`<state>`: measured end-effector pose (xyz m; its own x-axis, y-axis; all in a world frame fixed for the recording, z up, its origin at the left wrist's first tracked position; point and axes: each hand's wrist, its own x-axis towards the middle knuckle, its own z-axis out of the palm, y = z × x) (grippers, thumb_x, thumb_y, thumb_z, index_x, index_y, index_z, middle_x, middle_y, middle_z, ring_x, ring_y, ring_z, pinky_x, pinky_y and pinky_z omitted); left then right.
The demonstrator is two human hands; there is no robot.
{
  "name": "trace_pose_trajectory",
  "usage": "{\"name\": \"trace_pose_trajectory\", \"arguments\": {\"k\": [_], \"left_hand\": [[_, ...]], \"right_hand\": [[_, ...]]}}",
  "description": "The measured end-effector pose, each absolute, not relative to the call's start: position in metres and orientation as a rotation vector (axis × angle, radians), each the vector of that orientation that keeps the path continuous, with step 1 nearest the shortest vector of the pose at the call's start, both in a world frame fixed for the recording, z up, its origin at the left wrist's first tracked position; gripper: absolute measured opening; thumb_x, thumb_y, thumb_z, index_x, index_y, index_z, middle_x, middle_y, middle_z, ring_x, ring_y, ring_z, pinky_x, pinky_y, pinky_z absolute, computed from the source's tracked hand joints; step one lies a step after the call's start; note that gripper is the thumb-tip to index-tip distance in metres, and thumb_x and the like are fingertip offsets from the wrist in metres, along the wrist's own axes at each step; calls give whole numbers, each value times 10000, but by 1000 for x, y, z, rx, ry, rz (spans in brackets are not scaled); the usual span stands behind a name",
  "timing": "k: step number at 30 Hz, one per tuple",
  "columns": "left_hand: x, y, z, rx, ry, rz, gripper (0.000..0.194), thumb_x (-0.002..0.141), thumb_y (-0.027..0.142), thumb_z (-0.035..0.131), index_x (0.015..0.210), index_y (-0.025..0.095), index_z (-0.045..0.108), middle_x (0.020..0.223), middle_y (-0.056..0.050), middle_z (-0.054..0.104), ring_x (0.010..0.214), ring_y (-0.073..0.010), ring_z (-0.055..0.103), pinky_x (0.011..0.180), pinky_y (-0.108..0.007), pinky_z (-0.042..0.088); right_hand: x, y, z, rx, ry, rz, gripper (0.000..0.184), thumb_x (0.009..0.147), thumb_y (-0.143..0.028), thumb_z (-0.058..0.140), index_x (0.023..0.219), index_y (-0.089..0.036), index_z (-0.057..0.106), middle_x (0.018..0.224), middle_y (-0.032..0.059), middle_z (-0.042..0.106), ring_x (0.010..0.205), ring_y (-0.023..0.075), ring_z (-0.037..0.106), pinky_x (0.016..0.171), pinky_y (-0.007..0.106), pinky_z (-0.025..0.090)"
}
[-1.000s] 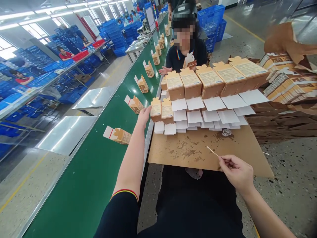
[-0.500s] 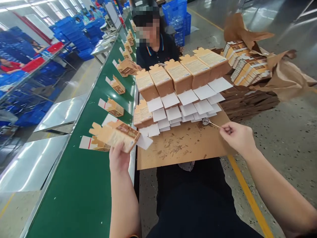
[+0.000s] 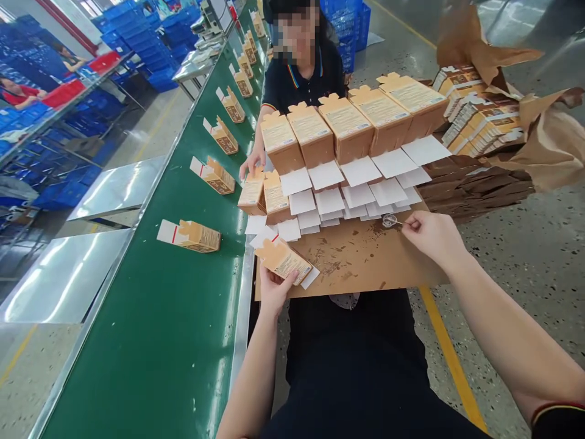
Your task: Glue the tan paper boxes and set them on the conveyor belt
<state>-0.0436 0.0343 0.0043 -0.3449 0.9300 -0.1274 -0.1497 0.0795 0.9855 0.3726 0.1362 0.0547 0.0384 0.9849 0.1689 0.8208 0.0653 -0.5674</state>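
My left hand (image 3: 274, 291) is closed round a tan printed carton (image 3: 286, 263) with toothed flaps and a white end flap. It holds the carton tilted above the near left corner of a brown cardboard sheet (image 3: 365, 268). In a pinch, my right hand (image 3: 432, 238) grips a thin stick (image 3: 400, 223). The stick's far end meets a small, clear round object (image 3: 389, 221) on the sheet; whether it is a dish I cannot tell. Behind both hands rises a stack of similar cartons (image 3: 345, 129), their white flaps (image 3: 361, 172) pointing towards me.
A green conveyor belt (image 3: 159, 341) on the left carries several spaced cartons (image 3: 198, 236). Across the stack sits a co-worker (image 3: 306, 79), whose hand (image 3: 253, 161) touches a carton (image 3: 251, 194) at its left end. Flat cartons (image 3: 487, 122) lie in torn brown paper (image 3: 553, 146) at right.
My left hand has brought its carton rightward, from over the belt to the cardboard sheet. A co-worker's hand now rests at a carton at the stack's left end. My right hand has barely moved.
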Motion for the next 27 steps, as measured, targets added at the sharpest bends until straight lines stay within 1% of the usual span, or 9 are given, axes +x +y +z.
{"name": "trace_pose_trajectory", "arguments": {"k": [3, 5, 6, 8, 13, 18, 21, 24, 27], "left_hand": [[-40, 36, 6, 846, 1418, 1450, 856, 626, 450, 1098, 1313, 266, 622, 1305, -114, 779, 1211, -290, 789, 1072, -436, 639], [-38, 37, 7, 860, 1430, 1448, 837, 645, 464, 1088, 1309, 269, 618, 1293, -111, 773, 1213, -288, 786, 1066, -432, 638], [-38, 37, 7, 871, 1435, 1449, 829, 647, 466, 1087, 1302, 270, 617, 1287, -108, 770, 1219, -289, 783, 1069, -432, 636], [-37, 37, 6, 895, 1444, 1455, 813, 645, 470, 1088, 1280, 273, 620, 1272, -100, 764, 1223, -289, 779, 1074, -432, 634], [-35, 36, -5, 935, 1483, 1520, 803, 641, 540, 1076, 1247, 271, 623, 1247, -94, 756, 1142, -266, 787, 1022, -415, 649], [-33, 36, -9, 968, 1493, 1539, 804, 636, 550, 1073, 1219, 267, 598, 1263, -92, 741, 1127, -258, 784, 1014, -410, 643], [-30, 32, -2, 961, 1520, 1505, 836, 643, 555, 1067, 1257, 272, 577, 1279, -95, 731, 1172, -272, 776, 1055, -425, 629], [-25, 23, 2, 1001, 1587, 1435, 866, 642, 501, 1073, 1301, 271, 560, 1312, -106, 717, 1259, -305, 748, 1114, -459, 605], [-17, 14, 1, 1101, 1688, 1385, 836, 629, 446, 1075, 1285, 250, 596, 1274, -125, 726, 1245, -346, 744, 1102, -499, 610]], "right_hand": [[351, 102, 52, -1680, -1753, 550, 94, 921, -241, 745, 829, -256, 758, 727, 40, 750, 640, 210, 692, 609, 340, 581], [319, 72, 43, -1498, -1736, 735, 129, 983, -290, 702, 899, -257, 795, 755, 31, 764, 617, 194, 702, 550, 322, 593], [299, 58, 36, -1390, -1761, 799, 154, 1002, -288, 683, 902, -254, 796, 770, 29, 773, 631, 187, 716, 566, 312, 606], [258, 33, 21, -1206, -1824, 851, 190, 1006, -232, 649, 856, -243, 766, 750, 20, 761, 624, 167, 706, 583, 286, 594], [196, 8, -11, -1132, -1912, 811, 217, 959, -107, 632, 785, -236, 642, 682, -12, 650, 583, 139, 610, 599, 259, 500], [197, 16, -19, -1150, -1965, 743, 248, 946, -90, 622, 755, -241, 575, 663, -14, 608, 575, 148, 576, 595, 266, 455], [209, 21, -15, -1205, -1879, 751, 225, 975, -144, 618, 775, -249, 618, 689, -1, 656, 600, 163, 628, 613, 273, 505], [223, 22, -8, -1290, -1734, 788, 193, 1004, -248, 626, 824, -262, 693, 726, 17, 722, 629, 180, 679, 645, 296, 583], [238, 17, 0, -1360, -1629, 820, 194, 999, -332, 661, 831, -267, 733, 724, 24, 744, 617, 187, 692, 627, 310, 615]]}}
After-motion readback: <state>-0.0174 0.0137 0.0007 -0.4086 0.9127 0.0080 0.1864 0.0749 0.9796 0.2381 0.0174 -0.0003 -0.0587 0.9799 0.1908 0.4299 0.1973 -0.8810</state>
